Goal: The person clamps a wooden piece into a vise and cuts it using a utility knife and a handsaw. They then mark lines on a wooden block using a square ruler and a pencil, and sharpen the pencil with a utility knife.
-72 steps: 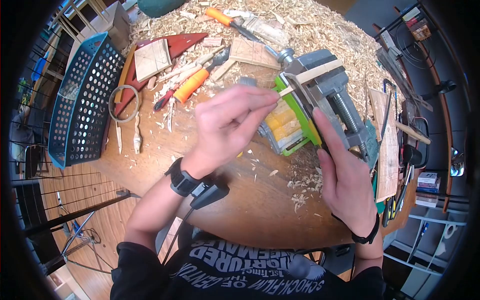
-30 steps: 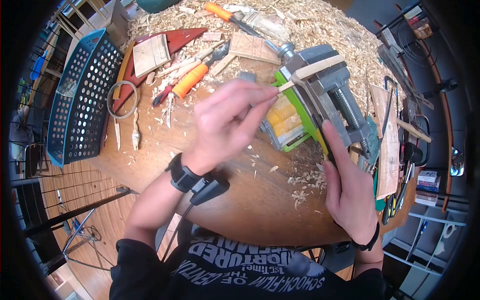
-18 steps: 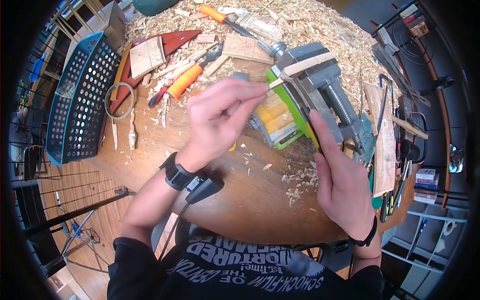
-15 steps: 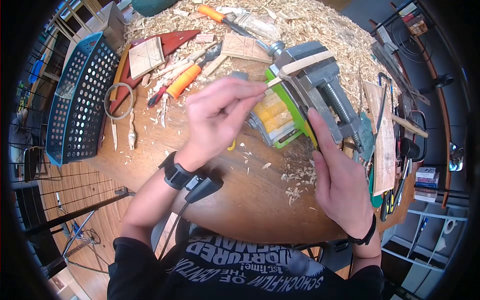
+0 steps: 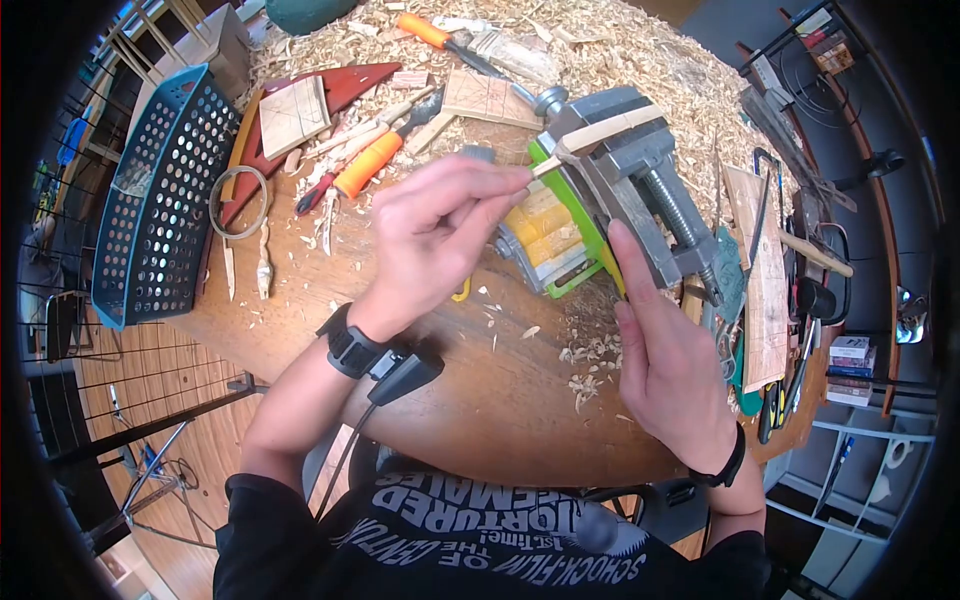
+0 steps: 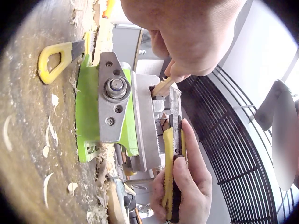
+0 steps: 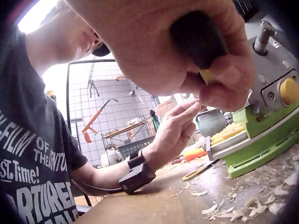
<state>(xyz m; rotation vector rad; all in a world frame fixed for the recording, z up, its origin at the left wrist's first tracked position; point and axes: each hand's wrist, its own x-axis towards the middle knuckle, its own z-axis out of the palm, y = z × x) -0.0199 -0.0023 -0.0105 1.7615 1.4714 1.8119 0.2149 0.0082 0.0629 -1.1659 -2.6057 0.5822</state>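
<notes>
The right hand [image 5: 675, 375] grips a knife [image 6: 176, 140]; its black-and-yellow handle [image 6: 168, 156] shows in the left wrist view but is mostly hidden in the head view. The left hand [image 5: 430, 230] pinches the thin end of a tapered wooden piece [image 5: 612, 128] over the grey metal vise [image 5: 645, 153]. A perforated plastic basket [image 5: 130, 285], contents indistinct, stands leftward; curled shavings [image 5: 625, 40] lie beyond.

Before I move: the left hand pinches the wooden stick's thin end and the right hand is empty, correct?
The right hand isn't empty: the left wrist view shows it gripping a yellow-and-black utility knife. The left hand does pinch the thin end of the wooden stick.
</notes>
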